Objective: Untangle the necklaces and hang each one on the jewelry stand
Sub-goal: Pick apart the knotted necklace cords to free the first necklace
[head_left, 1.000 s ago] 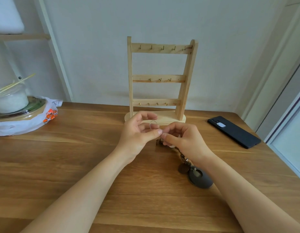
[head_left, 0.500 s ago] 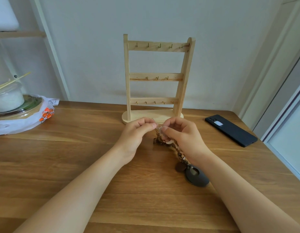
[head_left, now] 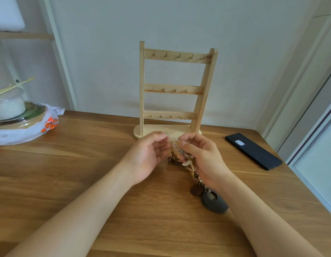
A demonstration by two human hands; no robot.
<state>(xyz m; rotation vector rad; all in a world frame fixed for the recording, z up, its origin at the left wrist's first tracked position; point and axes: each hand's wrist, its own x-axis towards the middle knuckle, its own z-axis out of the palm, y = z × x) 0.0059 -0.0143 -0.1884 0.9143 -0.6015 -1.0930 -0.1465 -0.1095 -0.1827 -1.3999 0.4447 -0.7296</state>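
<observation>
A wooden jewelry stand [head_left: 176, 89] with three hook rails stands at the table's back, all hooks bare. Just in front of its base, my left hand [head_left: 148, 154] and my right hand [head_left: 203, 156] each pinch a thin silvery chain [head_left: 172, 140] stretched between them. That chain runs down into a tangle of brown beaded necklaces [head_left: 174, 158] lying on the table between my hands. The tangle trails under my right wrist to a brown disc and a dark oval pendant [head_left: 213, 201].
A black phone [head_left: 253, 151] lies at the right on the wooden table [head_left: 68, 173]. At the far left a glass jar with sticks sits on a lidded dish [head_left: 16, 115] over a white plastic bag. The table's right edge is near a door frame.
My hands have moved slightly apart and drawn the thin chain out between them. One second ago they were pinched close together around a small ring.
</observation>
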